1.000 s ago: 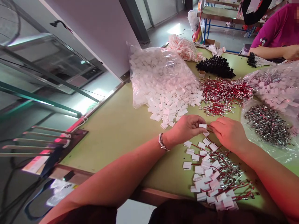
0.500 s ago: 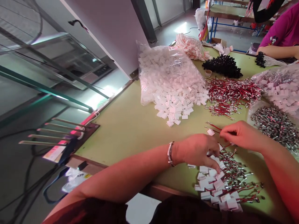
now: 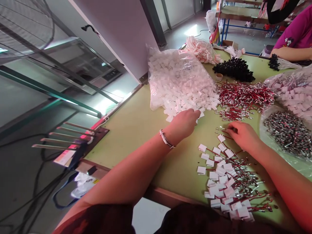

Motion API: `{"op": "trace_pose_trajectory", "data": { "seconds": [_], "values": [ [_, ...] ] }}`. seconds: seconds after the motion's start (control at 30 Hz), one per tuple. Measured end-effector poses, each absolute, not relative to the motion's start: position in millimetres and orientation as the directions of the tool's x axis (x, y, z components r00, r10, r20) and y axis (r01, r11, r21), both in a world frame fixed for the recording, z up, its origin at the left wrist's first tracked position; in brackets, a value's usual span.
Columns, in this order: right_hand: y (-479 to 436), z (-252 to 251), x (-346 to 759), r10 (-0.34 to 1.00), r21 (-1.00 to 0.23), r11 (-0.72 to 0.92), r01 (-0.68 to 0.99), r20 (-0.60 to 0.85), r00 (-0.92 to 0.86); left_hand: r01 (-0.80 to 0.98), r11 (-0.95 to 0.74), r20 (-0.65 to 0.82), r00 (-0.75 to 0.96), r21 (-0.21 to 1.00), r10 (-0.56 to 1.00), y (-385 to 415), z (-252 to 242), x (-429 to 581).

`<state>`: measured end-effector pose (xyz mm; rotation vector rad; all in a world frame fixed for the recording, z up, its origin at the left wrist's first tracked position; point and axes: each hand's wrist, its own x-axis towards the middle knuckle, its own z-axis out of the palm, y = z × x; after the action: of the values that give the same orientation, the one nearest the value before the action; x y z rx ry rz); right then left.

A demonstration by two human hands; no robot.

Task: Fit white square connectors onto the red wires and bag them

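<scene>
I see left hand (image 3: 185, 123) gone from heap of white-tagged red wires (image 3: 226, 182) to loose white plastic clips (image 3: 181, 109); grip there I cannot tell. Right hand (image 3: 242, 136) pinches thin red wire (image 3: 220, 131).

Small white plastic housings (image 3: 179, 107), loosely heaped, under fingertips of left hand (image 3: 184, 123); thin red wire (image 3: 221, 131), flat, touching right hand (image 3: 241, 136).

green table (image 3: 136, 126) bears white housings (image 3: 181, 112), red wires (image 3: 243, 96).

Green worktable (image 3: 136, 123); white wall (image 3: 117, 29); grey floor (image 3: 185, 29) sunlit; blue-legged table (image 3: 239, 16) behind.
</scene>
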<state>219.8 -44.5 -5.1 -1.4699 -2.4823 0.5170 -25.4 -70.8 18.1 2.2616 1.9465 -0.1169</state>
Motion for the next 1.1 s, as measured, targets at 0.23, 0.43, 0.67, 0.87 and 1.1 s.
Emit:
{"op": "trace_pose_trajectory", "data": {
  "seconds": [0.23, 0.43, 0.67, 0.87, 1.1],
  "values": [
    [-48.4, 9.5, 227.0, 0.899, -0.478, 0.358, 0.802, -0.054, -0.434, 0.971, -0.184, -0.084, 0.198, 0.155, 0.976, -72.3, 8.8, -16.6],
    [-52.4, 8.7, 229.9, 0.892, -0.606, 0.307, 0.734, -0.086, -0.444, 0.951, -0.303, -0.081, 0.307, 0.064, 0.948, -83.9, 5.4, -1.9],
    [-58.2, 18.8, 225.3, 0.858, -0.665, 0.309, 0.680, -0.114, -0.501, 0.831, -0.339, 0.049, 0.355, 0.441, 0.933, -76.7, -2.8, 3.1],
    [-61.3, 18.7, 218.8, 0.822, -0.826, 0.124, 0.550, -0.225, -0.524, 0.366, -0.078, 0.006, 0.194, 0.927, 0.981, -81.4, -0.4, 12.2],
    [-63.1, 19.9, 221.3, 0.786, -0.882, 0.041, 0.469, -0.262, -0.560, 0.222, 0.010, -0.065, 0.241, 0.975, 0.968, -83.4, 8.4, 9.5]
  ]
}}
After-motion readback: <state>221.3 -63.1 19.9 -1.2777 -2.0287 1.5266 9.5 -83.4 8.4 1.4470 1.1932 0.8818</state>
